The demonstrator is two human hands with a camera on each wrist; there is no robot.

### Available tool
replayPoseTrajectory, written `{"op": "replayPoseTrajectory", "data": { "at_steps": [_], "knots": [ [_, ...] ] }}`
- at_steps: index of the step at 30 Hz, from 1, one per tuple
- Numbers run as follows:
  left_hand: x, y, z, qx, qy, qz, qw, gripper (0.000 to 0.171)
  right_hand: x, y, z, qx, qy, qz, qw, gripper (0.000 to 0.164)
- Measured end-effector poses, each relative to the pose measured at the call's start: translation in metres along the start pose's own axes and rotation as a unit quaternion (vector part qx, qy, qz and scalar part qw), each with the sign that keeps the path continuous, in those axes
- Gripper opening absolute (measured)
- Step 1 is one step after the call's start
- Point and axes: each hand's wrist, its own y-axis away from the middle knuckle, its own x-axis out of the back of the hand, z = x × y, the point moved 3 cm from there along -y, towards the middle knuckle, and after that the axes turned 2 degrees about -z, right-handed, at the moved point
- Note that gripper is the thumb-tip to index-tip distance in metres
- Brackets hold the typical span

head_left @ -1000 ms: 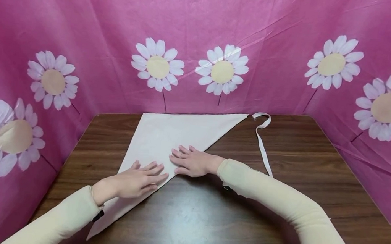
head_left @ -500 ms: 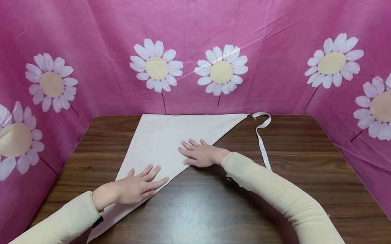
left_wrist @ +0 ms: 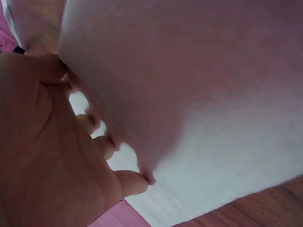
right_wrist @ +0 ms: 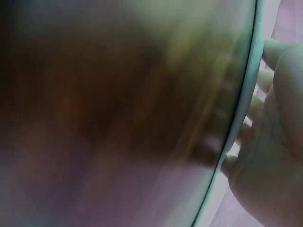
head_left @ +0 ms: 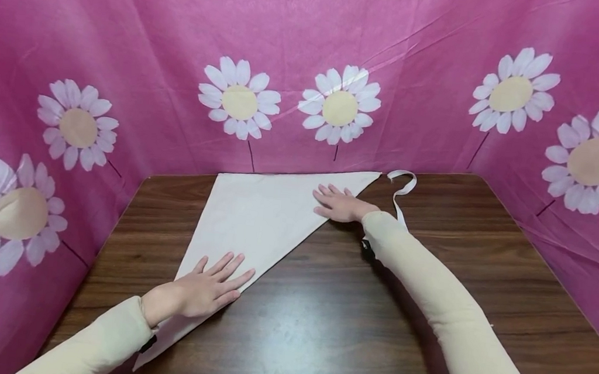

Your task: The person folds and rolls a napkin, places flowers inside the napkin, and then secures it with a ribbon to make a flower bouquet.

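A white cloth [head_left: 260, 219], folded along a slanting edge, lies flat on the table with one corner toward the back right and one toward the front left. My left hand [head_left: 200, 289] rests on its lower part, fingers spread, fingertips near the folded edge. Farther up, my right hand [head_left: 341, 205] lies palm down by that edge, close to the far right corner. In the left wrist view, the fingertips [left_wrist: 150, 179] touch the cloth. The right wrist view shows the right hand [right_wrist: 270, 151] over the cloth's edge.
A narrow white strap [head_left: 406, 186] curls on the brown wooden table [head_left: 485, 248] beyond the right hand, partly behind the sleeve. A pink curtain [head_left: 422, 103] with printed daisies closes off the back and both sides.
My right hand has slid along the folded edge toward the far right corner. The left hand has shifted slightly toward the front left, with its fingers spread wider. The cloth stays in place.
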Motion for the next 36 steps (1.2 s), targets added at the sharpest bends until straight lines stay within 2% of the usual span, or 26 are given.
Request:
{"op": "replayPoseTrajectory", "data": {
  "at_steps": [4,8,13,24,32,36],
  "knots": [
    [0.000,-0.001,-0.003,-0.001,-0.009,0.032,0.9994,0.057,0.007,0.001,0.017,-0.036,-0.006,0.023,0.999,0.069],
    [-0.001,-0.005,-0.006,0.008,-0.011,0.057,0.9983,0.059,0.007,0.001,0.028,-0.047,-0.005,0.019,0.999,0.073],
    [-0.005,-0.007,-0.009,0.030,-0.011,0.048,0.9983,0.063,0.010,0.001,0.036,-0.059,-0.024,0.007,0.998,0.078],
    [-0.010,-0.006,-0.008,0.042,-0.006,0.054,0.9976,0.063,0.017,0.005,0.064,-0.146,-0.069,0.022,0.987,0.098],
    [-0.012,-0.006,-0.009,0.040,0.002,0.059,0.9975,0.063,0.024,0.021,0.084,-0.212,-0.060,0.042,0.974,0.106],
    [-0.012,-0.006,-0.012,0.041,0.004,0.057,0.9975,0.063,0.023,0.024,0.092,-0.227,-0.057,0.045,0.971,0.109]
  ]
}}
